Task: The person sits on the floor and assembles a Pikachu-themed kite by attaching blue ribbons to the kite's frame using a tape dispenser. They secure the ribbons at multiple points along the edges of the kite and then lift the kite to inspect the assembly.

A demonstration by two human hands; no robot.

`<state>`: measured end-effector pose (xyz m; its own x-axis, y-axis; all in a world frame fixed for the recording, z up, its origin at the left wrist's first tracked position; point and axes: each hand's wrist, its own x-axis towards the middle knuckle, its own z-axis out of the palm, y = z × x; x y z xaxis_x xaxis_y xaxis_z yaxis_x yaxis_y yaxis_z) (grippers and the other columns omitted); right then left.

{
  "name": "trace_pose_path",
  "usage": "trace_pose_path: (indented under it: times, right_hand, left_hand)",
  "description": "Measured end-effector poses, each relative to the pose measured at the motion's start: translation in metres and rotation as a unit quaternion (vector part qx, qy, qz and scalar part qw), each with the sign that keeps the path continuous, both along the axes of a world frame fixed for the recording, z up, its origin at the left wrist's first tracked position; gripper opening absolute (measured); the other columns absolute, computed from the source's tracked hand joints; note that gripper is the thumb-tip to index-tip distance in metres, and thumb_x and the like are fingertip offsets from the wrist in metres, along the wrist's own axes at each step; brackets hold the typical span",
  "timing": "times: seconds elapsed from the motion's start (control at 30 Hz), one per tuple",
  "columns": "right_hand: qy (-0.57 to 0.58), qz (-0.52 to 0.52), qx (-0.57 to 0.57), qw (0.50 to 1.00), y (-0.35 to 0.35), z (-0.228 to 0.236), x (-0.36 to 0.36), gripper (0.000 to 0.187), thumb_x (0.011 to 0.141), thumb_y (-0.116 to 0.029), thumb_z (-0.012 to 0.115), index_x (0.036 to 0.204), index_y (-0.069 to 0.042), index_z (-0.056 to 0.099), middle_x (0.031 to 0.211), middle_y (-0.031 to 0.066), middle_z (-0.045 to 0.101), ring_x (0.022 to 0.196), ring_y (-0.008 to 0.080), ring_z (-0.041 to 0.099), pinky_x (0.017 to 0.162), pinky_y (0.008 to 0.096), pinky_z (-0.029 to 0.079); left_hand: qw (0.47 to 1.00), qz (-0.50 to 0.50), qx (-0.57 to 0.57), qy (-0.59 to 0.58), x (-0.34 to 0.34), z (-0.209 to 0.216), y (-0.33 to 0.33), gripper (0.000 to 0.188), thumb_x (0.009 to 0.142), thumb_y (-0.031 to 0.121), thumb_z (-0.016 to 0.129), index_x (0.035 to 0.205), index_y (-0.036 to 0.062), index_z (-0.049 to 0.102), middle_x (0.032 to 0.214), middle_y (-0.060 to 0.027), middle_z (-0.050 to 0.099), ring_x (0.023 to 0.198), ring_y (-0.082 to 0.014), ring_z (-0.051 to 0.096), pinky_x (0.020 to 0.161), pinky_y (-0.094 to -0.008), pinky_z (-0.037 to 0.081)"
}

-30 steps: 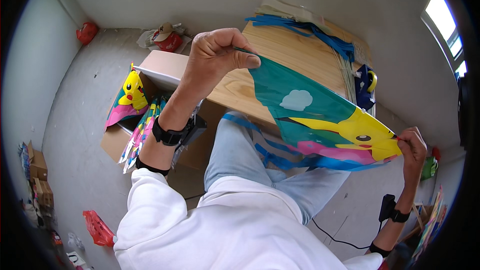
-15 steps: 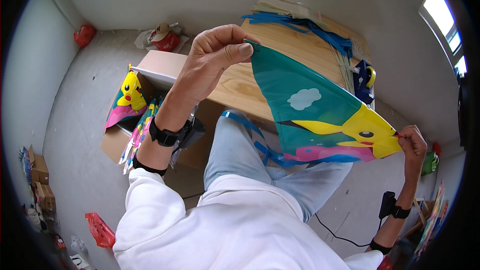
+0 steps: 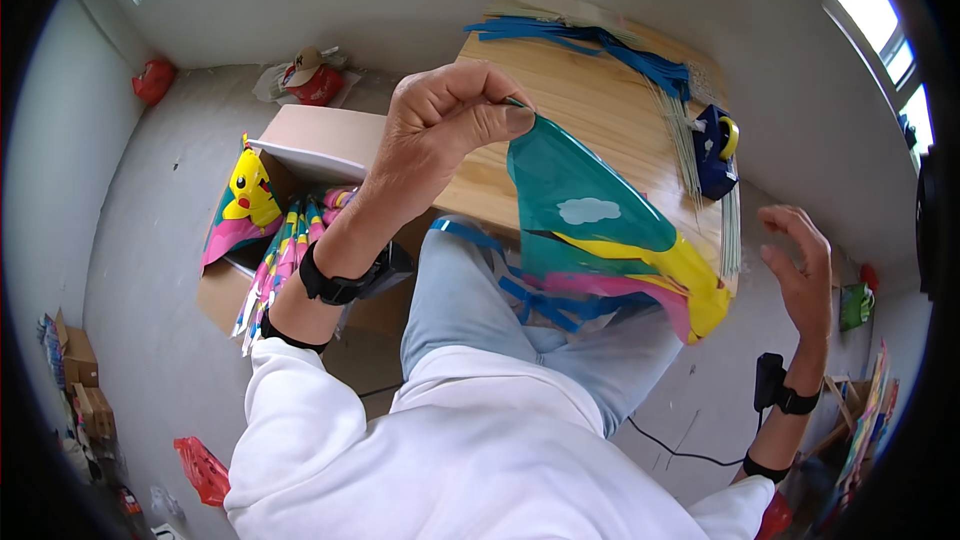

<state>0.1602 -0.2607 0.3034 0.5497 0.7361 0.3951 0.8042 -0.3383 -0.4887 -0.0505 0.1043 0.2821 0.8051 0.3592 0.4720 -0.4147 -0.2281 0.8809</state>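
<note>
My left hand (image 3: 450,130) pinches one corner of a thin plastic kite (image 3: 585,180), holding it up over the table's near edge. The kite is teal, with a white cloud, a yellow cartoon figure and a pink patch, and its free side sags and folds toward my knees. Blue ribbon tails (image 3: 540,302) hang below it across my lap. Well to the right of the kite, my right hand (image 3: 805,275) is raised with its fingers apart, touching nothing. Both wrists wear black straps with small devices.
On the wooden table (image 3: 590,90) lie blue strips (image 3: 575,35), thin pale rods (image 3: 675,135) and a dark blue tape dispenser (image 3: 716,145). An open cardboard box (image 3: 325,130) at left holds several folded kites (image 3: 285,255). A red bag (image 3: 203,470) lies on the floor.
My right hand has let go of the kite's right corner and opened. That side of the kite has dropped and swung left, while my left hand keeps its pinch.
</note>
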Motion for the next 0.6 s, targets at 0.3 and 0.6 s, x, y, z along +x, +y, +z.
trace_pose_path:
  times: [0.3,0.6]
  right_hand:
    - [0.193,0.173,0.15,0.954,0.15,0.018,-0.085,0.011,0.083,-0.001,0.071,0.093,0.005,0.072,0.081,0.0095,0.072,0.074,0.0152,0.064,0.07,0.0284,0.051]
    - [0.126,0.18,0.182,0.958,0.171,0.005,-0.095,0.001,0.079,0.004,0.07,0.08,0.004,0.069,0.069,0.0133,0.066,0.061,0.0202,0.059,0.056,0.033,0.045]
  left_hand:
    - [0.989,-0.033,0.145,0.007,0.005,0.022,-0.023,0.006,0.088,-0.003,0.073,0.094,-0.0016,0.073,0.094,-0.0101,0.072,0.089,-0.0167,0.07,0.078,-0.0281,0.056]
    - [0.985,-0.029,0.162,0.042,-0.01,0.026,-0.004,0.014,0.092,0.003,0.072,0.105,-0.0017,0.071,0.093,-0.0062,0.07,0.088,-0.0109,0.063,0.079,-0.0238,0.051]
